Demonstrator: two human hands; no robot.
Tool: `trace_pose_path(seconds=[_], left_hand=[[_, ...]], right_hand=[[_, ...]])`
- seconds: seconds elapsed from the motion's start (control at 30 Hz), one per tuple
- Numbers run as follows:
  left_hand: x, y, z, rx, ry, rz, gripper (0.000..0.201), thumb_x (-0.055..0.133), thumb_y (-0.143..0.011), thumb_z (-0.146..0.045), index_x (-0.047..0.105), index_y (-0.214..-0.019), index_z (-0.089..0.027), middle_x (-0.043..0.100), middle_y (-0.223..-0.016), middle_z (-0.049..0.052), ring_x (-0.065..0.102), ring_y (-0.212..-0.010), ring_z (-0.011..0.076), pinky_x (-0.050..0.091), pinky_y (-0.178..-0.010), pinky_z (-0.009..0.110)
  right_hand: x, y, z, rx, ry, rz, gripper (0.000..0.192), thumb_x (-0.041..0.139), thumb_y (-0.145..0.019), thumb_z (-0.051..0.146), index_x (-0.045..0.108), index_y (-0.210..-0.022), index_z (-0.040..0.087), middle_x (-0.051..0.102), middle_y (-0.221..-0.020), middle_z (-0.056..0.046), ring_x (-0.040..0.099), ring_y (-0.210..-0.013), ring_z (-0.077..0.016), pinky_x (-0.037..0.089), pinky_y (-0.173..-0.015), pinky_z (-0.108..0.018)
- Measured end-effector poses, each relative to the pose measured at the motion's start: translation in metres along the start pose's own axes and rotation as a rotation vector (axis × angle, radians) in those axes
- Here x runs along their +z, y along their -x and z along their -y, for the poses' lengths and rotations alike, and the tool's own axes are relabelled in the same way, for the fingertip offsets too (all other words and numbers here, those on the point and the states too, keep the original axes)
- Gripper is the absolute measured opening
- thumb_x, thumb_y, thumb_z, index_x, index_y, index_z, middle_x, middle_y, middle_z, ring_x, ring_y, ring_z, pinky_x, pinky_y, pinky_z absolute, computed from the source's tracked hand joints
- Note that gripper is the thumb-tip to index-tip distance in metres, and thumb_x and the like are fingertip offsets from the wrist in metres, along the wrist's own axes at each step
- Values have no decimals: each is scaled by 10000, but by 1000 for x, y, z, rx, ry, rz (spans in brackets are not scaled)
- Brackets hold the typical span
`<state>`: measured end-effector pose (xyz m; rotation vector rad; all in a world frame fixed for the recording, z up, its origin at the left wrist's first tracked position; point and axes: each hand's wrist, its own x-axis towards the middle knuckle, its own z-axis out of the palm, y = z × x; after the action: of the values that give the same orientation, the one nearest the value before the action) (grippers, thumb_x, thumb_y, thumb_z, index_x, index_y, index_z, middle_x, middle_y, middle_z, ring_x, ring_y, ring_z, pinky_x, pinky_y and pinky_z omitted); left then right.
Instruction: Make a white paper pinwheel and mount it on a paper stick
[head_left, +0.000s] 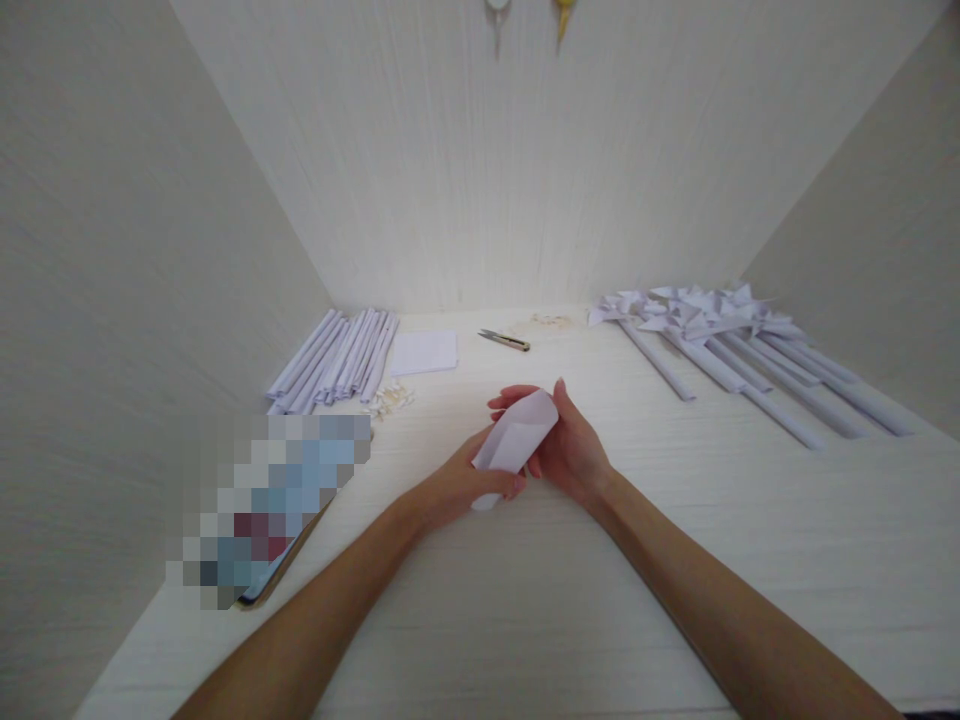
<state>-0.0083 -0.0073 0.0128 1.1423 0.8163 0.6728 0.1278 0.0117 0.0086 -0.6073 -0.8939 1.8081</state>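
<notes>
1. Two hands meet near the middle of the desk [675, 560], both gripping one folded white paper piece [517, 440].
2. The left hand [461, 485] pinches the lower end of the paper piece, fingertips curled over its edge.
3. The right hand [570, 450] cups the paper from behind and from the right, with the fingers wrapped around its upper end.
4. The paper is held just above the desk surface, tilted, with its upper end toward the far right.
5. A row of rolled paper tubes [337, 360] lies at the far left, with small paper scraps [391, 398] just in front of it.
6. A flat stack of white sheets [424, 352] sits just right of those tubes.
7. A pair of scissors [504, 340] lies near the back wall, well apart from the hands.
8. Paper pinwheels on rolled sticks [720, 340] are heaped at the far right.
9. A blurred flat object [270, 500] lies at the left edge of the desk.
</notes>
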Motion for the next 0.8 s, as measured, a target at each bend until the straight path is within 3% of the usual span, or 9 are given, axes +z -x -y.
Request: trace_pose_path(seconds=[0.17,0.4,0.63,0.8], left_hand=[[-1,0,0,23,-15,24,279,654,-573,-154,561,-835,-153,564,-728,-10,462,-587,81,333,-514,206],[0,0,-2,76,-59,81,267,698,-573,-205,571,-800,-151,550,-700,-4,470,-627,96,336,-546,212],[-2,-2,0,192,-30,233,631,693,-493,-586,555,-902,-126,500,-642,1,402,-549,79,265,-491,217],[-2,-2,2,210,-9,259,873,650,-427,-686,496,-1082,-130,518,-727,24,403,-549,77,265,-486,218]], right_hand=[[-1,-1,0,-1,-14,-18,526,312,-791,623,616,-875,202,637,-896,-65,551,-560,-127,309,-275,-182],[2,1,0,-14,7,-37,486,397,-759,621,617,-809,191,640,-852,-60,529,-501,-110,287,-255,-176],[5,1,-1,-118,30,-82,437,506,-687,624,576,-692,193,641,-812,-53,569,-605,-141,305,-282,-173],[4,1,-2,-222,179,-123,423,500,-710,600,546,-656,183,632,-727,-43,488,-441,-97,278,-270,-185]])
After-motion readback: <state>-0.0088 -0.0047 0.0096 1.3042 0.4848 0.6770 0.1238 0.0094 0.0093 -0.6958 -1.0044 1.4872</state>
